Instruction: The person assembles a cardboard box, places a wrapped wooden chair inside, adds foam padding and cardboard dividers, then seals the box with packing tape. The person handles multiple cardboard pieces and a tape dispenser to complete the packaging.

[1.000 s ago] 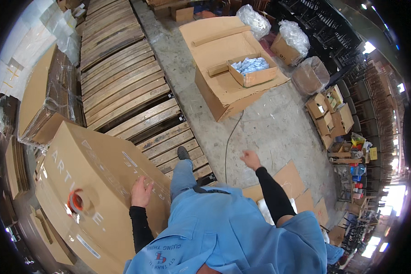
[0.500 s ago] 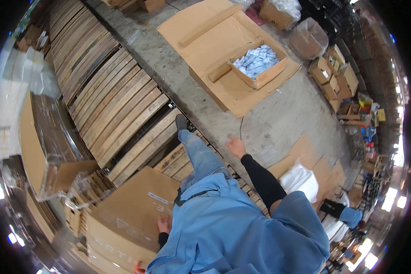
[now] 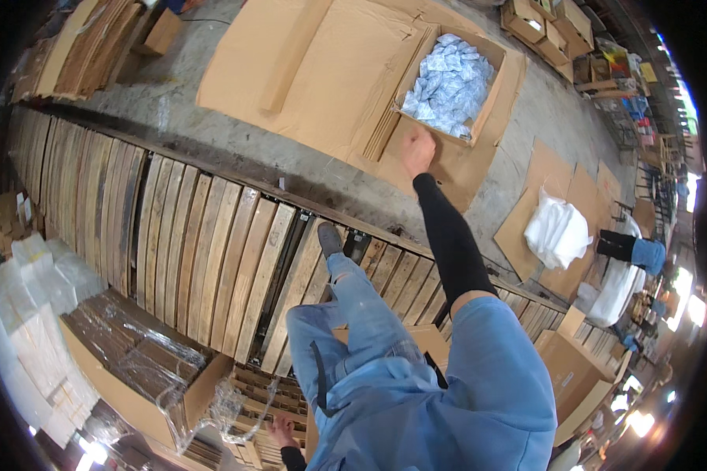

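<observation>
My right hand reaches out in a black sleeve toward an open carton full of pale blue-and-white packets. It appears just short of the carton's near corner, beside a stack of folded cardboard strips. The back of the hand hides its fingers, and nothing shows in it. Down at my left side hangs my left hand, fingers apart and holding nothing, close to slatted wood and loose clear plastic wrap. Under the carton lies a large opened-out cardboard box.
My foot stands on a long row of wooden slats with dark gaps. A plastic-wrapped carton stands left. White bundled material lies on cardboard sheets at right. Another person is partly visible beyond it.
My view has turned and moved nearer the packet carton. My right arm has stretched forward toward it. My left hand has come away from the large brown box it was against.
</observation>
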The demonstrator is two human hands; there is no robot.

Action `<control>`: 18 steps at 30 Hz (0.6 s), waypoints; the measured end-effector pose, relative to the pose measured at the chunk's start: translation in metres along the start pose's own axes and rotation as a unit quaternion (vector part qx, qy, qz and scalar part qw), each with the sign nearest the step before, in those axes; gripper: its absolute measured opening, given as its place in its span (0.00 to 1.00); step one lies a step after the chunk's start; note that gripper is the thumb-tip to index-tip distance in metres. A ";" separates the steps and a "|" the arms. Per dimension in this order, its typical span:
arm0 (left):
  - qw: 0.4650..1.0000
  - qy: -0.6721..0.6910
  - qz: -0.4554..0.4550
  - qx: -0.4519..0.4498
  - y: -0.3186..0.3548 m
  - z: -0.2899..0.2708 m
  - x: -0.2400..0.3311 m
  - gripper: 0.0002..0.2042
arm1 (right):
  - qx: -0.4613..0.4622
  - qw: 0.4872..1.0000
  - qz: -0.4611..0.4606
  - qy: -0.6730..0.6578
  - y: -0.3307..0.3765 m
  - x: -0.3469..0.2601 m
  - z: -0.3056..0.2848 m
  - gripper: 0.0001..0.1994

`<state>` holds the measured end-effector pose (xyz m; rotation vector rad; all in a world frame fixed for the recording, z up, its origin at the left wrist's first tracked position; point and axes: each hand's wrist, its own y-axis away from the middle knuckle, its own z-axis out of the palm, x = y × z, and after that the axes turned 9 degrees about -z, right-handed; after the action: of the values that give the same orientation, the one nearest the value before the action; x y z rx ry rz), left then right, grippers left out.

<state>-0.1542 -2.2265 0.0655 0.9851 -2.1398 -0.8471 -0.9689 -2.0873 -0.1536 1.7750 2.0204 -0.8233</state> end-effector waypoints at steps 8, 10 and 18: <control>0.977 -0.190 0.007 -0.096 -0.059 0.027 0.095 0.13 | -0.133 0.979 0.003 0.152 -0.132 0.082 0.084 0.28; 0.940 -0.306 0.106 -0.107 -0.096 0.028 0.120 0.10 | -0.184 0.970 0.024 0.155 -0.141 0.105 0.102 0.31; 0.929 -0.346 0.041 -0.124 -0.179 0.064 0.261 0.03 | -0.183 0.969 0.146 0.081 -0.158 0.130 0.124 0.29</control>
<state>-0.2668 -2.5108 -0.0376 0.4928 -2.5217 -1.5504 -1.1611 -2.0702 -0.2948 1.8987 1.7945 -0.2043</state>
